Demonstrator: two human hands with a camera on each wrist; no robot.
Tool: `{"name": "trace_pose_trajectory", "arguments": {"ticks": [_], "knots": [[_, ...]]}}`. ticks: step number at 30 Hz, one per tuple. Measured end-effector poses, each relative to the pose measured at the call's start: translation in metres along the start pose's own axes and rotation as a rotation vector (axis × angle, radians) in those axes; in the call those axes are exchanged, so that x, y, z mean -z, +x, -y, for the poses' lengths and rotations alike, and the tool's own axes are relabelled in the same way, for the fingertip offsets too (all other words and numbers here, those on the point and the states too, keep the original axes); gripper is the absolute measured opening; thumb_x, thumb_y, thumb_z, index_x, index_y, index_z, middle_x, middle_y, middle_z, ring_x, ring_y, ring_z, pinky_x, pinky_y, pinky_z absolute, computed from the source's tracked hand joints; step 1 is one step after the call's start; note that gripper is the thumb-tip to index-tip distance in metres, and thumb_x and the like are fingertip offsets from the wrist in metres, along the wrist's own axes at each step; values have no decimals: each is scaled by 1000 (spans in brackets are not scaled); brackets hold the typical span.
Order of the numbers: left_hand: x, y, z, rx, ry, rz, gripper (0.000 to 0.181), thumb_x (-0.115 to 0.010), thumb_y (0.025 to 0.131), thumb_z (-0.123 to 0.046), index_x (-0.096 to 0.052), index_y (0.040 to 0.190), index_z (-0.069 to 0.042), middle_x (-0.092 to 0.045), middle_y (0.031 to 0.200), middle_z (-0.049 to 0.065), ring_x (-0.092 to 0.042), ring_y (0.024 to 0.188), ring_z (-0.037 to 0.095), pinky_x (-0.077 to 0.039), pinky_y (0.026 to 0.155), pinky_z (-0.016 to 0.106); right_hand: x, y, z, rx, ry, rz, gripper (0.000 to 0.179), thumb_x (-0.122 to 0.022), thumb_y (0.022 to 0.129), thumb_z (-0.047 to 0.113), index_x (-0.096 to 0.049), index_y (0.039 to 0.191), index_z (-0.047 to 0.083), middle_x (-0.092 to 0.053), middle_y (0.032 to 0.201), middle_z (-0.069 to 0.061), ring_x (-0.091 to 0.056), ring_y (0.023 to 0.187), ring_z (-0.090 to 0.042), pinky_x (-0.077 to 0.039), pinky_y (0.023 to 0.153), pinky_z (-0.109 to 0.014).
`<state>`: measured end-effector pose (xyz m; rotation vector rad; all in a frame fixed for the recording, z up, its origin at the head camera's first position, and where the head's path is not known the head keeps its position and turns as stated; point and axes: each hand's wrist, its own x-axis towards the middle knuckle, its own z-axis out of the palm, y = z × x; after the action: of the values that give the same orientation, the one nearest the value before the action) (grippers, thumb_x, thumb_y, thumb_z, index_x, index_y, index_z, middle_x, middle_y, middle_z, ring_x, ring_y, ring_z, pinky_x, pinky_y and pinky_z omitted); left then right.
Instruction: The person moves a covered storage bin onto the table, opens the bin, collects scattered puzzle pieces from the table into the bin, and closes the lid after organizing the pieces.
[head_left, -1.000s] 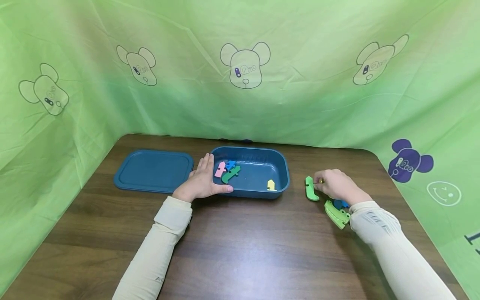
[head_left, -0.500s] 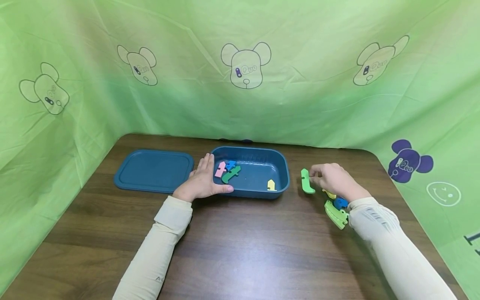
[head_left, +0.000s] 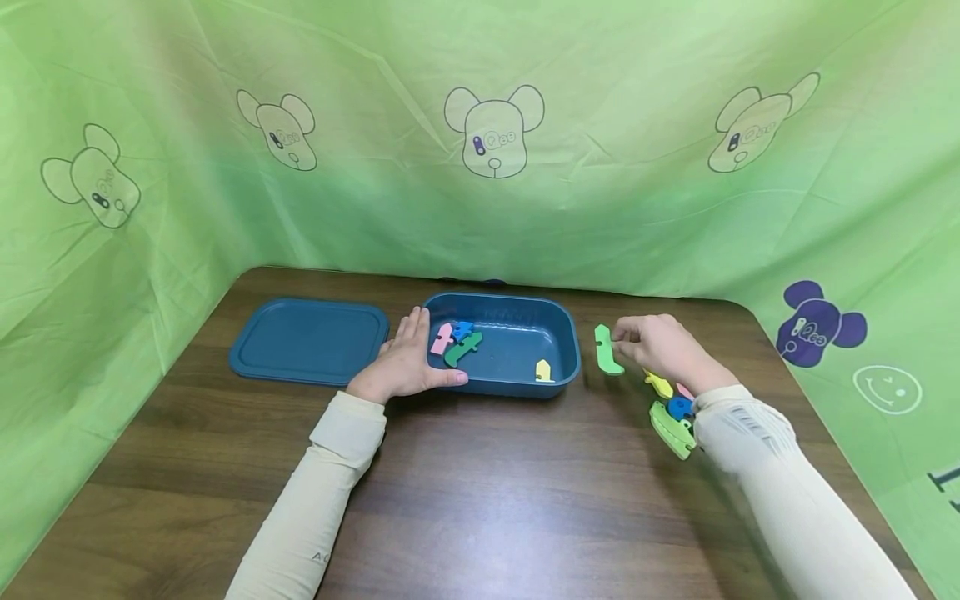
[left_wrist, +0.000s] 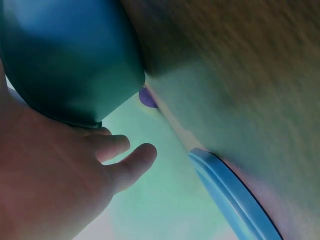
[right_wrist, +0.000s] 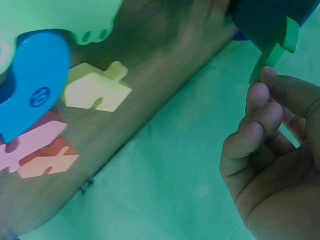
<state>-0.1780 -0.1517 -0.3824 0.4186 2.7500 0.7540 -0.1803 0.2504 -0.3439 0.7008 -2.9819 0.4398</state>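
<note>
Between thumb and fingertips, my right hand (head_left: 651, 343) pinches a light green puzzle piece (head_left: 605, 353), held upright just right of the blue box (head_left: 517, 388). The right wrist view shows the notched green piece (right_wrist: 289, 37) at the fingertips. Straight fingers and a spread thumb of my left hand (head_left: 401, 362) rest against the box's left end and front rim. Inside the box lie a pink piece (head_left: 441, 340), a small blue piece (head_left: 462, 331), a dark green piece (head_left: 463, 350) and a yellow piece (head_left: 543, 372).
Below my right wrist lie a yellow piece (head_left: 659, 385), a blue piece (head_left: 679, 407) and a light green piece with a crocodile-like shape (head_left: 671, 432). An orange piece (right_wrist: 49, 161) shows in the right wrist view. A blue lid (head_left: 309, 340) lies left of the box.
My right hand has moved up and left with the light green puzzle piece, toward the box, uncovering more of the pieces behind it. The left hand has stayed in place.
</note>
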Motion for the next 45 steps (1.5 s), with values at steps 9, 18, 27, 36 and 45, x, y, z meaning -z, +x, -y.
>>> {"name": "trace_pose_trajectory", "arguments": {"ticks": [9,18,27,36,45], "knots": [[0,0,1,-12,13,-8,132,-70,78,-74,5,161,-4,7,168,14,3,153,34,-12,118,58,2,11,10,34,20,-61,9,-74,90,4,-72,90,12,-66,73,5,-63,70,-16,-50,66,-41],[0,0,1,-17,15,-2,132,-69,79,-74,6,161,-4,8,168,14,4,153,33,-13,118,57,2,20,20,29,51,-30,4,-73,91,5,-71,94,8,-68,77,2,-65,74,-20,-51,70,-44],[1,0,2,-14,4,1,131,-71,79,-73,5,161,-4,10,168,13,5,153,33,-12,118,58,-4,31,25,76,49,-69,8,-74,89,3,-71,90,10,-69,76,0,-66,73,-21,-51,69,-44],[0,2,1,-6,-1,-3,132,-71,79,-72,6,161,-5,9,168,13,4,153,33,-12,118,59,-8,37,30,53,70,-43,5,-75,89,5,-71,90,8,-67,73,3,-62,70,-17,-48,67,-40],[0,1,1,7,2,0,133,-71,78,-73,7,161,-6,10,168,13,3,153,34,-11,118,58,-13,42,32,52,91,-36,10,-75,88,4,-70,84,11,-68,73,-2,-58,66,-15,-46,65,-39]]}}
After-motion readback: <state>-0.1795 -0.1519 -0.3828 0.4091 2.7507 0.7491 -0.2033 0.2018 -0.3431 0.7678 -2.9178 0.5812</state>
